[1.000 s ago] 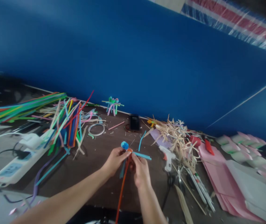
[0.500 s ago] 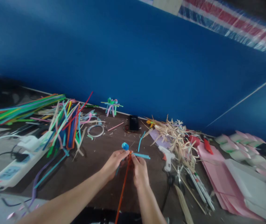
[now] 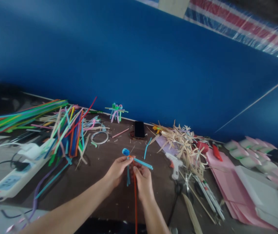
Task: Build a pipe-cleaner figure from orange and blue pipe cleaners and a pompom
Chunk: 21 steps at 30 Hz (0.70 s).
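My left hand (image 3: 118, 168) pinches a small blue pipe-cleaner figure (image 3: 125, 151) just below its round coiled head. Straight blue pieces stick out of the figure to the right, and others hang beneath my fingers. Between the thumb and fingers of my right hand (image 3: 143, 178) is an orange pipe cleaner (image 3: 136, 201), whose long end drops toward the table's near edge. At the figure's middle the orange strand meets the blue pieces; my fingers partly cover that spot. A loose blue pipe cleaner piece (image 3: 147, 148) lies beyond my right hand.
Left lie many coloured pipe cleaners (image 3: 74, 130) and a white power strip (image 3: 19, 172). A tape ring (image 3: 99, 138), a phone (image 3: 139, 129) and a finished-looking pipe-cleaner figure (image 3: 116, 112) are farther back. Right are a glue gun (image 3: 175, 164), scissors (image 3: 187, 185), dried strips (image 3: 182, 139) and pink sheets (image 3: 229, 185).
Both hands have shifted slightly left with the blue figure, which has tilted so its side pieces slope down to the right. The orange end now hangs nearly straight. The phone screen went dark.
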Motion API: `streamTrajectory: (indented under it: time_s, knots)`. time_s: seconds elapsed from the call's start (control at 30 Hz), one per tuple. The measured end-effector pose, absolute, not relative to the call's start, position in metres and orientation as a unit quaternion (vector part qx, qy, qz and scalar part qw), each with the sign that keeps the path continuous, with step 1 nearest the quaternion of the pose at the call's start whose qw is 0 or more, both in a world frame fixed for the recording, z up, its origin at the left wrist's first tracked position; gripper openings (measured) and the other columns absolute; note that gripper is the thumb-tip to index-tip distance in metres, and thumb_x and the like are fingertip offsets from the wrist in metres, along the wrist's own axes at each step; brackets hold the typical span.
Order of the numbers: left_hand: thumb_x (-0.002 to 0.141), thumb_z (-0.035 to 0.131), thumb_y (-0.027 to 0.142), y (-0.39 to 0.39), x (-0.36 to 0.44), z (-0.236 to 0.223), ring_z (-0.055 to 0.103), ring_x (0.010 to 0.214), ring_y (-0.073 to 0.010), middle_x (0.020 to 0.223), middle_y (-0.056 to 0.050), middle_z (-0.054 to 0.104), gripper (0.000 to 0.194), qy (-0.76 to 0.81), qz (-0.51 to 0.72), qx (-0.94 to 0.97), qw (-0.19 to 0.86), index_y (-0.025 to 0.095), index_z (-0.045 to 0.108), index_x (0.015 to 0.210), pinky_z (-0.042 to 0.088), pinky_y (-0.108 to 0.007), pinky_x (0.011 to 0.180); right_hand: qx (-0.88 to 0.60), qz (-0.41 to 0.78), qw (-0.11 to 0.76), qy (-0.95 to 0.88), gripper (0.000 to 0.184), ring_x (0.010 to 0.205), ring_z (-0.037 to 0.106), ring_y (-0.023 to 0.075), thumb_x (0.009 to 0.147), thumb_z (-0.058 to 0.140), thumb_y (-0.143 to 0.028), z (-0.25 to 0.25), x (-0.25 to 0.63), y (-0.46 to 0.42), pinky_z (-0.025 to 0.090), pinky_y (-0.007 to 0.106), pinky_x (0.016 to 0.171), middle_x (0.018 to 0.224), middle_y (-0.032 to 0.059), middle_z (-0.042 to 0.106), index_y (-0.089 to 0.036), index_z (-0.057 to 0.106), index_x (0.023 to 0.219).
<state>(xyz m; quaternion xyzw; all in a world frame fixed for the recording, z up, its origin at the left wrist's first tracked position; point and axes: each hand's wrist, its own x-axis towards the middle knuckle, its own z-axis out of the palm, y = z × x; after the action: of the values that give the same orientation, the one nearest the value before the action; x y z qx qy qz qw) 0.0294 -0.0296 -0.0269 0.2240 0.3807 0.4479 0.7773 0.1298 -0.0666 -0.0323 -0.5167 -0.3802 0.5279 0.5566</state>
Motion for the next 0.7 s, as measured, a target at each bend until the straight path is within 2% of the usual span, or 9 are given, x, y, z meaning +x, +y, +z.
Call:
streamTrajectory:
  time_s: [0.13,0.23,0.3,0.4,0.47,0.53,0.7]
  knots:
    - [0.058,0.071,0.032,-0.028,0.028,-0.030,0.050,0.039,-0.0097,0.050,0.002,0.056,0.037,0.409,0.470,0.259,0.738,0.011,0.062,0.086,0.040,-0.021,0.039,-0.514,0.540,0.549,-0.378,0.018,0.047,0.048,0.0100,0.071,0.054,-0.025,-0.029,0.128,-0.073,0.038,0.020,0.044,0.057,-0.0011,0.057,-0.015,0.064,0.083]
    - [0.056,0.072,0.034,-0.028,0.027,-0.029,0.051,0.042,-0.0096,0.053,0.001,0.058,0.041,0.434,0.476,0.282,0.711,0.009,0.063,0.087,0.039,-0.020,0.040,-0.460,0.617,0.549,-0.327,0.021,0.040,0.042,0.0072,0.069,0.055,-0.022,-0.023,0.127,-0.076,0.033,0.018,0.038,0.055,-0.0026,0.054,-0.015,0.063,0.087]
    - [0.055,0.072,0.035,-0.028,0.026,-0.027,0.051,0.043,-0.0094,0.054,0.001,0.059,0.042,0.437,0.474,0.287,0.708,0.009,0.064,0.087,0.039,-0.020,0.041,-0.405,0.661,0.561,-0.290,0.024,0.043,0.045,0.0073,0.066,0.059,-0.019,-0.019,0.126,-0.077,0.035,0.018,0.039,0.060,-0.0019,0.055,-0.015,0.062,0.089]
    - [0.054,0.072,0.033,-0.030,0.027,-0.026,0.051,0.043,-0.0090,0.053,0.000,0.059,0.038,0.428,0.464,0.279,0.724,0.010,0.065,0.082,0.037,-0.019,0.042,-0.364,0.665,0.596,-0.264,0.034,0.061,0.055,0.0115,0.061,0.064,-0.013,-0.015,0.125,-0.077,0.043,0.021,0.051,0.075,0.0008,0.060,-0.017,0.058,0.095]
    - [0.054,0.072,0.029,-0.031,0.028,-0.027,0.053,0.047,-0.0097,0.056,-0.001,0.061,0.032,0.423,0.466,0.264,0.731,0.010,0.066,0.078,0.037,-0.019,0.043,-0.369,0.637,0.611,-0.291,0.037,0.074,0.058,0.0150,0.061,0.063,-0.010,-0.016,0.124,-0.076,0.046,0.025,0.062,0.084,0.0030,0.061,-0.018,0.057,0.097]
    - [0.054,0.071,0.026,-0.032,0.029,-0.028,0.055,0.051,-0.0107,0.059,-0.002,0.063,0.027,0.422,0.472,0.247,0.734,0.011,0.066,0.076,0.039,-0.019,0.047,-0.400,0.585,0.605,-0.363,0.034,0.080,0.058,0.0163,0.064,0.059,-0.008,-0.018,0.123,-0.076,0.046,0.028,0.071,0.088,0.0040,0.062,-0.018,0.058,0.096]
    - [0.053,0.073,0.024,-0.033,0.029,-0.027,0.057,0.055,-0.0125,0.059,-0.002,0.064,0.024,0.393,0.471,0.218,0.759,0.011,0.066,0.072,0.043,-0.022,0.056,-0.521,0.332,0.530,-0.581,0.033,0.076,0.056,0.0164,0.070,0.047,-0.006,-0.023,0.123,-0.078,0.046,0.030,0.071,0.087,0.0047,0.059,-0.019,0.056,0.099]
